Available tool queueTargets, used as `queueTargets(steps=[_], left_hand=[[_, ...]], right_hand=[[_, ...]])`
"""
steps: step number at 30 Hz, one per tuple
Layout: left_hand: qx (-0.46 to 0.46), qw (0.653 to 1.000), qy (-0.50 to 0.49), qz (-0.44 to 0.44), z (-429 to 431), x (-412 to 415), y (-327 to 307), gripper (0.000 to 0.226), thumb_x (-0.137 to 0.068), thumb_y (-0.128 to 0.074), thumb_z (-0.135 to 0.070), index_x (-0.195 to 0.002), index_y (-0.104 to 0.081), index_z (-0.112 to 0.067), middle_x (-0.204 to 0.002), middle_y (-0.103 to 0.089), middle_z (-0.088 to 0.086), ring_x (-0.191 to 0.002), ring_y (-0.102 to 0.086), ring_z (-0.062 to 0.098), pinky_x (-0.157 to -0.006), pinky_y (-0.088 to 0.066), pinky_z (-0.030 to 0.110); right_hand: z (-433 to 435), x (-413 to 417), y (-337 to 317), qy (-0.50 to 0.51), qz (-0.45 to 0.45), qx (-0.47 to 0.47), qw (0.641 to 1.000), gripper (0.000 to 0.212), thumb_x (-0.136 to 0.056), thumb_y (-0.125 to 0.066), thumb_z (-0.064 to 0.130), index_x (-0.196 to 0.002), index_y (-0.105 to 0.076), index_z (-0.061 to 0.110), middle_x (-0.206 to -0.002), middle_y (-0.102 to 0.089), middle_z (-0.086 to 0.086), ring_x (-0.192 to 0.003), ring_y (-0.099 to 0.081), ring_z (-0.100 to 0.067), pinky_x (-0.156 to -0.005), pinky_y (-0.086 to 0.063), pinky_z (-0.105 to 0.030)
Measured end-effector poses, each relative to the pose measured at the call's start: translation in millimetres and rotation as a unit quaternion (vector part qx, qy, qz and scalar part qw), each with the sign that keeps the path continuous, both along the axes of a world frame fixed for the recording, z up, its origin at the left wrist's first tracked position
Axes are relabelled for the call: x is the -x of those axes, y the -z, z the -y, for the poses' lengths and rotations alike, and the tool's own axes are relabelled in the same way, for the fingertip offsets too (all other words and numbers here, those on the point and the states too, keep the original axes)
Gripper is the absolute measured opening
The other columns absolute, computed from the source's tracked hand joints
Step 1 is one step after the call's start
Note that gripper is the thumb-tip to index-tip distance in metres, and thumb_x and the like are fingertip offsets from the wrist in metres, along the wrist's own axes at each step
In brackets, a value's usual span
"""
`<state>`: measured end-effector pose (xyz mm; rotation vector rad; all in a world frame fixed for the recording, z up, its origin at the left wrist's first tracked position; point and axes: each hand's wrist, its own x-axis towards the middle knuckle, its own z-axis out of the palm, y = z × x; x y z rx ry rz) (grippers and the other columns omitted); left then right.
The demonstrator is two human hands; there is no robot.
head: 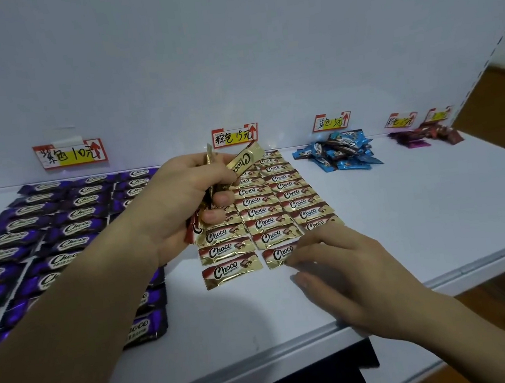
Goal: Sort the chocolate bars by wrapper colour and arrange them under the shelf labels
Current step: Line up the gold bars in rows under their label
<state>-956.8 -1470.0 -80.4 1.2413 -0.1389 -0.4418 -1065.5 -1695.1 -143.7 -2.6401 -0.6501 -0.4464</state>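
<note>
My left hand grips a bunch of gold-and-brown chocolate bars above the shelf. My right hand lies with straight fingers on the nearest gold bar of the middle column. Gold bars lie in three neat columns under the middle label. Purple bars fill rows under the left label. A loose heap of blue bars sits under the blue label. Pink and red bars lie heaped at the far right.
The white shelf has its front edge running diagonally at the lower right. A white back wall carries the labels. A perforated upright bounds the shelf on the right, with brown floor beyond it.
</note>
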Motion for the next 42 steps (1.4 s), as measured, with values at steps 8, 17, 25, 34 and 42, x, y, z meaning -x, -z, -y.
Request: queueTargets(steps=[8,17,25,34,42], left_hand=[[-0.050,0.997,0.015,0.063,-3.3,2.6,0.3,0.035,-0.077,-0.073,-0.008,-0.112,-0.067,-0.005,-0.062,-0.052,0.001,-0.052,-0.038,0.008,-0.040,-0.033,0.016],[-0.167,0.973,0.007,0.159,-0.4,12.3,-0.5,0.012,-0.080,-0.075,-0.014,-0.091,-0.078,-0.019,-0.064,-0.067,-0.002,-0.046,-0.051,0.007,-0.041,-0.038,0.020],[-0.171,0.971,-0.004,0.169,5.3,13.7,3.7,0.008,-0.089,-0.070,-0.008,-0.096,-0.069,-0.010,-0.059,-0.058,-0.004,-0.039,-0.043,0.006,-0.037,-0.032,0.020],[-0.020,0.997,0.071,0.006,10.4,11.8,0.1,0.026,-0.099,-0.042,-0.003,-0.106,-0.068,-0.004,-0.076,-0.058,0.008,-0.052,-0.039,0.012,-0.040,-0.027,0.021],[-0.045,0.992,0.117,0.002,5.3,14.4,1.0,0.030,-0.105,-0.040,-0.022,-0.120,-0.064,-0.011,-0.067,-0.040,0.001,-0.047,-0.024,0.009,-0.042,-0.014,0.020]], right_hand=[[-0.7,-0.8,0.3,-0.014,0.001,0.008,1.000,0.025,-0.098,-0.059,0.037,-0.118,-0.069,0.025,-0.118,-0.062,0.013,-0.108,-0.058,-0.007,-0.084,-0.053,-0.034],[-15.9,-28.7,-36.5,0.014,-0.105,-0.480,0.871,0.036,-0.084,-0.070,0.020,-0.119,-0.060,0.015,-0.097,-0.074,-0.011,-0.086,-0.071,-0.028,-0.070,-0.058,-0.030],[-23.1,-40.2,-40.2,0.027,-0.036,-0.495,0.868,0.020,-0.080,-0.075,-0.009,-0.090,-0.074,0.008,-0.090,-0.074,-0.012,-0.087,-0.073,-0.023,-0.077,-0.061,-0.039],[47.4,-17.3,-4.2,0.043,0.172,-0.014,0.984,0.016,-0.081,-0.084,0.009,-0.094,-0.076,0.016,-0.093,-0.072,0.004,-0.084,-0.065,-0.009,-0.074,-0.053,-0.021],[52.1,-2.0,6.0,0.061,0.043,-0.049,0.996,0.035,-0.091,-0.062,0.055,-0.102,-0.079,0.027,-0.102,-0.067,0.013,-0.100,-0.062,-0.006,-0.078,-0.054,-0.025]])
